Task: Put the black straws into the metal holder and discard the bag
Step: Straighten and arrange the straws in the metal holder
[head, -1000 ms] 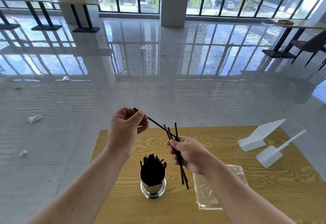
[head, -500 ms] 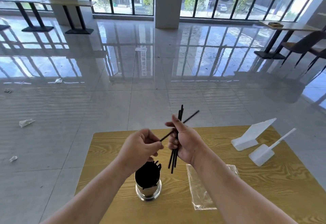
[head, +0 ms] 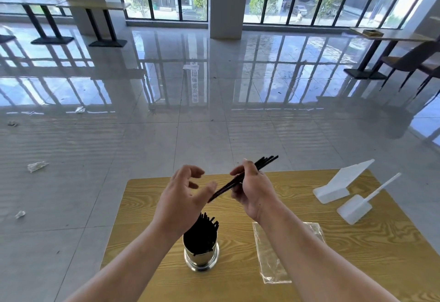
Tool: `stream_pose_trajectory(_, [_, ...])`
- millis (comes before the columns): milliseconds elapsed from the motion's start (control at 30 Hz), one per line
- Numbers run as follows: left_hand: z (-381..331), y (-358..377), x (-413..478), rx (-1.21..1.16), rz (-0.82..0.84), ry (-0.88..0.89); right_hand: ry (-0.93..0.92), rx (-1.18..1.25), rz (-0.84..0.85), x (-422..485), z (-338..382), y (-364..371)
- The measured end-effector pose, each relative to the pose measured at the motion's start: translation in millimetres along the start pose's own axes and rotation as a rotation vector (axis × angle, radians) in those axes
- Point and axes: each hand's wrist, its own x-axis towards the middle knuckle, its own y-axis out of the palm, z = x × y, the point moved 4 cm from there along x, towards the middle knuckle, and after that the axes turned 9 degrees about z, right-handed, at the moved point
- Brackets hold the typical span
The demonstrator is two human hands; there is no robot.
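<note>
Your left hand [head: 183, 197] hangs open in the air, its fingers [head: 190, 170] spread and loosely curved, holding nothing. Your right hand [head: 254, 189] is just beside it, thumb and fingers pinching a thin bundle of black straws [head: 258, 164] near the middle.

The bundle is tilted. Its upper ends stick out past your right fingertips, up and away from you to the right. Its lower ends slant down towards your left thumb and stop close against it. Whether they touch the thumb cannot be told.

Below your left fingers, under the heel of that hand, the metal holder [head: 201, 257] stands upright on the wooden table [head: 357, 254]. It is filled with a dense cluster of packed straws [head: 202, 232], their tips rising above its rim, and your left wrist partly covers them.

Below your right fingers, under that forearm, the clear bag [head: 269, 254] lies flat on the table, apart from the holder.

Well out past your right fingers, on the far right of the table, sit a white stand [head: 338, 187] and, just beside it, a white scoop [head: 357, 209] with a long handle.

Well to the left of your left fingers, crumpled scraps [head: 37, 166] lie on the glossy floor [head: 166, 135].
</note>
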Motion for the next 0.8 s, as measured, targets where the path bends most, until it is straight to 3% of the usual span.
stream_pose_trajectory(200, [-9.4, -4.6, -1.2, -0.157, -0.215, 0.091, 0.039, 0.233, 0.227, -5.4, -8.1, 22.9])
stream_pose_trajectory(333, [-10.5, -3.3, 1.7, -0.181, -0.216, 0.112, 0.043, 0.203, 0.426, -10.1, -10.3, 45.0])
stream_pose_trajectory(600, [26.1, -5.2, 7.8, 0.162, -0.057, -0.049, -0.223, -0.649, 0.195, -8.1, -16.5, 22.3])
stream_pose_trajectory(800, [71.8, 12.8, 1.6, 0.306, 0.195, -0.207, -0.206, -0.824, 0.251, -2.6, -53.3, 24.0])
